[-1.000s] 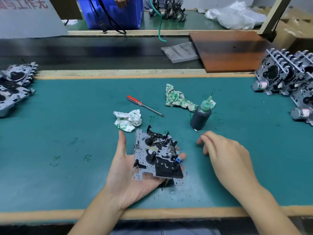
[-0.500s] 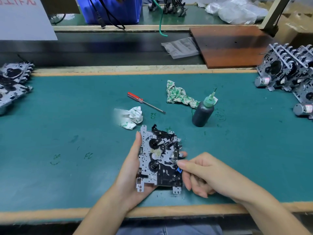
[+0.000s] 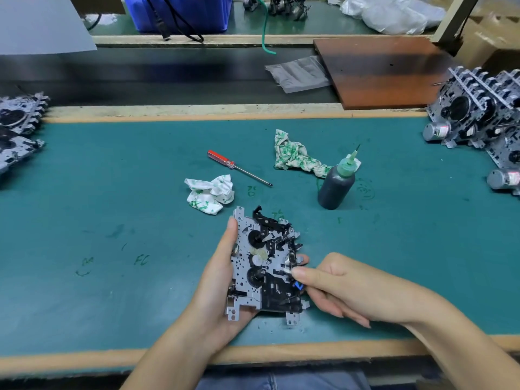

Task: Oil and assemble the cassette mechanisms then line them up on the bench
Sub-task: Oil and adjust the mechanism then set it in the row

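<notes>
We found the mechanism point(image 3: 266, 266) lying face up in the left hand point(image 3: 222, 280), above the near edge of the bench point(image 3: 84, 220), with the thumb along its left side and the fingers curled under and showing past its right side. One second earlier the right hand point(image 3: 342, 287) had hung loosely curled and empty to the right of the mechanism, just short of the bottle point(image 3: 336, 185); half a second earlier it had closed in on the mechanism's right edge. At inspection the right thumb tip lay on a small metal part at that edge, with the remaining fingers curled below; we could not tell whether it pinched the part or merely pressed it. The bottle stood upright beyond and to the right of the mechanism, untouched, and the screwdriver point(image 3: 239, 171) lay beyond it, between two rags point(image 3: 209, 192). We judged that the hand had gone to the mechanism rather than the oil, so this step was fitting or checking a part, not oiling. More mechanisms point(image 3: 478, 114) stood grouped far to the right, and others point(image 3: 17, 128) far to the left; the held unit had not yet joined either group.
</notes>
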{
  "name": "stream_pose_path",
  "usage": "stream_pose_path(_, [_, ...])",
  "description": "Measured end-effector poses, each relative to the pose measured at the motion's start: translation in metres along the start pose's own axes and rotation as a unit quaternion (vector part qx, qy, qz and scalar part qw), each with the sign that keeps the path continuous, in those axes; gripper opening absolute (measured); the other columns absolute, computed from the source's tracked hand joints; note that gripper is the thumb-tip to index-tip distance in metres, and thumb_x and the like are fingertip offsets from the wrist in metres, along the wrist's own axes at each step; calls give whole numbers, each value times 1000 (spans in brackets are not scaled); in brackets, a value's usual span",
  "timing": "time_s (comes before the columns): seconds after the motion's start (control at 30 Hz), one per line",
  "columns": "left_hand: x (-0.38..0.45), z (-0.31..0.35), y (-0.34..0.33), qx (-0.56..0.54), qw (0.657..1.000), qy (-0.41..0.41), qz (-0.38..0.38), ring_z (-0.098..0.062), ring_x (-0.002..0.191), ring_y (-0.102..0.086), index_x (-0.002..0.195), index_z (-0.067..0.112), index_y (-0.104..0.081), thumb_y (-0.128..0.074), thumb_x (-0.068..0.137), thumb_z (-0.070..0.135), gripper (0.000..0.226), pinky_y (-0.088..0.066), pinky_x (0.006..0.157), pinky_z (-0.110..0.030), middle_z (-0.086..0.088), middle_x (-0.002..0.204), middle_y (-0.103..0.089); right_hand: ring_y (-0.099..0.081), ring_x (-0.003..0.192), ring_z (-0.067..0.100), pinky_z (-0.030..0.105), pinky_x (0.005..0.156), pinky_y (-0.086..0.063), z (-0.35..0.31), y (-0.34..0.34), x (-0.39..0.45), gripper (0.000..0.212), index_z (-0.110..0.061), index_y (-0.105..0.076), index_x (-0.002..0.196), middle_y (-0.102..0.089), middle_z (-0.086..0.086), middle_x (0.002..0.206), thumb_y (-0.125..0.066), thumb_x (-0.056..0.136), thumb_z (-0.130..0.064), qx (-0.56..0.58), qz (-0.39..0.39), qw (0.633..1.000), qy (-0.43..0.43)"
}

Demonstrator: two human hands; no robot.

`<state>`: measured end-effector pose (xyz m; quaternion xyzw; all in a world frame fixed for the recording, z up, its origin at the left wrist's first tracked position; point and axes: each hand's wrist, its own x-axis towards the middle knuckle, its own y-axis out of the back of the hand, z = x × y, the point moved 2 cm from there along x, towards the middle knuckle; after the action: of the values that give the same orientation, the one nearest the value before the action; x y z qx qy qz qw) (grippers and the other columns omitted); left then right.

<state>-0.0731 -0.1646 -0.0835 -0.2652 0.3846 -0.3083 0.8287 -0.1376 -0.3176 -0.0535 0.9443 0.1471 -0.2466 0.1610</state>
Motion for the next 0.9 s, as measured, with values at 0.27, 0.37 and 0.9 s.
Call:
stream_pose_path(0.27, [-1,0,-1,-22,1000,-19,7,-32,106,-65,108,9,-72,-37,84,62,67,-56,85,-42,-23,117,-65,-36,31,5,8,59,-37,3,4,1,62,-19,-48,45,-41,-6,30,-35,96,-51,-38,35,998,44])
stream_pose_path(0.37, [-5,-2,-2,-43,999,-33,-1,-31,105,-66,105,12,-74,-34,87,60,65,-57,80,-40,-19,116,-66,-43,37,5,18,57,-38,5,14,4,60,-19,-54,48,-46,-3,34,-34,89,-58,-41,232,970,58])
stream_pose_path(0.9, [-7,-6,0,-72,997,-16,-25,-44,112,-58,117,5,-66,-27,90,64,76,-43,100,-53,-29,124,-58,-53,88,12,6,65,-35,8,58,38,54,-27,-28,111,-62,-3,110,-71,83,-10,67,461,882,70])
